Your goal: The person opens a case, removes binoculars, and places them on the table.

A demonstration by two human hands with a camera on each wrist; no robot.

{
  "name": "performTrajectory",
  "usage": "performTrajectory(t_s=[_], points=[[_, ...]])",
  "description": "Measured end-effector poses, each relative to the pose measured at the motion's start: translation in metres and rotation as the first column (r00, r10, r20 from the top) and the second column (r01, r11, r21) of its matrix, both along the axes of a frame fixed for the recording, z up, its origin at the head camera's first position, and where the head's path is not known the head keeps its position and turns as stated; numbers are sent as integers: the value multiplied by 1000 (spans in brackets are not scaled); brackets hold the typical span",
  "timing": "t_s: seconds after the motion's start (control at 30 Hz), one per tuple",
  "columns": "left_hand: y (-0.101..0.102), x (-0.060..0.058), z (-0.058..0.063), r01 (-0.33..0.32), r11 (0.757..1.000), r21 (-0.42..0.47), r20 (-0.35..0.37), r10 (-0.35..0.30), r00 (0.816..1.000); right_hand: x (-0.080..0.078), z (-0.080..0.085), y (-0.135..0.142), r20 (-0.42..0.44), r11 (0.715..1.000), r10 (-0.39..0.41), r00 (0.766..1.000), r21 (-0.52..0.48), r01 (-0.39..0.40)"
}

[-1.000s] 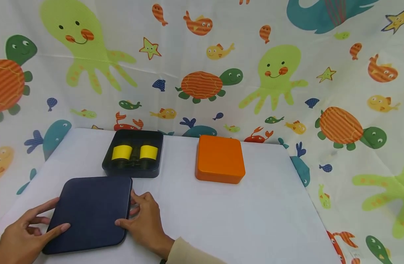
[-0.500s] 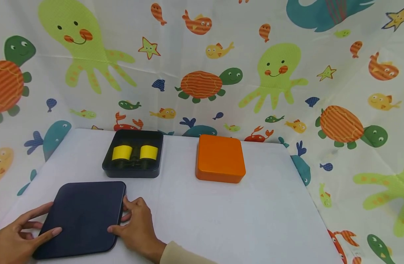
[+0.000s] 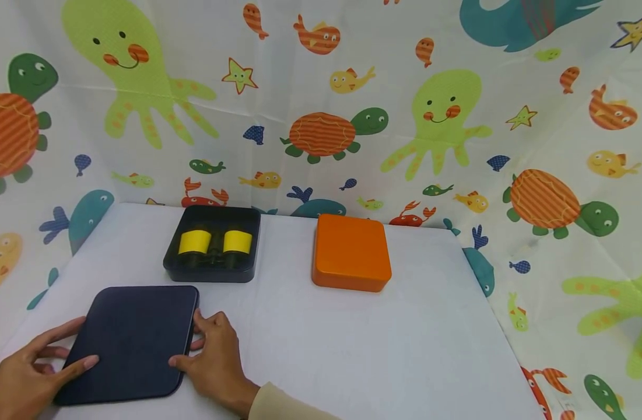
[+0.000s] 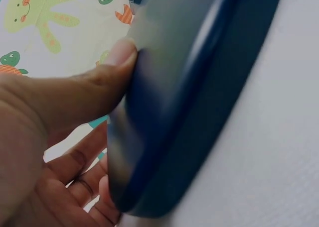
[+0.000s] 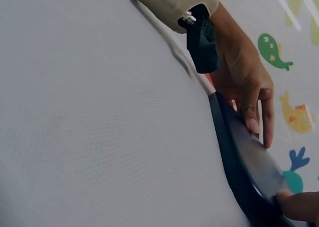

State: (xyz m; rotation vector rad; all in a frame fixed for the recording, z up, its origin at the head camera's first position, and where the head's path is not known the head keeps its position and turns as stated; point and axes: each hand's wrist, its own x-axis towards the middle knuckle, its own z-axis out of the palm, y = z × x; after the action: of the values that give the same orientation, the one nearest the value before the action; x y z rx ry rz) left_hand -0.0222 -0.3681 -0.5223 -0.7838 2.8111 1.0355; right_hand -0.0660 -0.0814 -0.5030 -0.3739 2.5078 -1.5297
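Note:
A square, dark navy lid (image 3: 134,344) with rounded corners lies low over the near left of the table, top face up. My left hand (image 3: 29,373) grips its left side, thumb on the top face and fingers along the edge. On the opposite side my right hand (image 3: 216,359) holds the right edge, thumb on top as well. In the left wrist view the lid's rim (image 4: 199,162) shows close over the white cloth. Behind it stands an uncovered dark box (image 3: 210,275) with binoculars (image 3: 196,241) inside, banded in yellow.
An orange box (image 3: 351,251) with its top covered stands right of the dark box. White cloth (image 3: 404,350) covers the table. A curtain (image 3: 300,70) printed with sea animals hangs behind and along the sides.
Both hands have shifted the navy lid left and a little nearer the person, mostly in the first half second. The dark box and the orange box stay where they were.

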Motion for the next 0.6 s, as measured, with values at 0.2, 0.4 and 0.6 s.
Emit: performTrajectory(t_s=[0.2, 0.4, 0.6], points=[[-3, -4, -4, 19, 1000, -5, -12, -19, 1000, -3, 0, 1, -19, 1000, 4, 1000, 29, -3], [-3, -4, -8, 34, 999, -27, -33, -35, 999, -4, -2, -1, 10, 999, 4, 1000, 37, -4], [3, -6, -5, -7, 1000, -14, -21, 7, 1000, -7, 2, -1, 47, 998, -3, 999, 67, -1]])
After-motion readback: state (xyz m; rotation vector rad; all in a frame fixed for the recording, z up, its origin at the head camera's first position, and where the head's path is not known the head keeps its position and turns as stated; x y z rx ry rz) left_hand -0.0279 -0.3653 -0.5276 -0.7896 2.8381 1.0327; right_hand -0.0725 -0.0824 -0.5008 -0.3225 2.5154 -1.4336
